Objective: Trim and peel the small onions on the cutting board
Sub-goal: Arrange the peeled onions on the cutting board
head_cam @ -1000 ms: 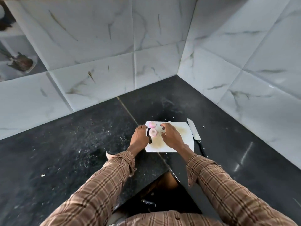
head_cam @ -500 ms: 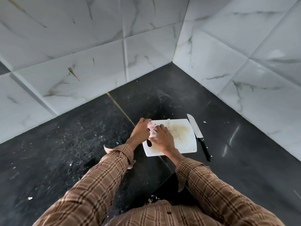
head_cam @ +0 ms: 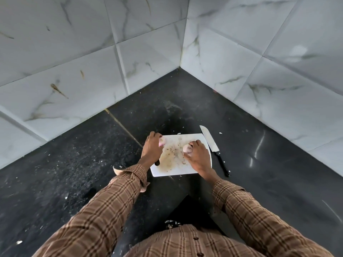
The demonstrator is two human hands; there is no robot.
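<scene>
You stand at a black counter (head_cam: pixel 185 101) in a corner. A white cutting board (head_cam: pixel 172 169) lies on it. A knife (head_cam: pixel 213 147) with a black handle lies just beside the board, on your right. Small white bits (head_cam: pixel 220 133) are scattered around.

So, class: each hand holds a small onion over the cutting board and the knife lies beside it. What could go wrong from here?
1. The knife lies bare right beside the right hand; a blind reach might meet the blade.
2. The cutting board sits near the counter's front edge, so pressing could shift it.
3. The left hand holds its onion at the board's edge; it may drop onto the speckled counter.
</scene>
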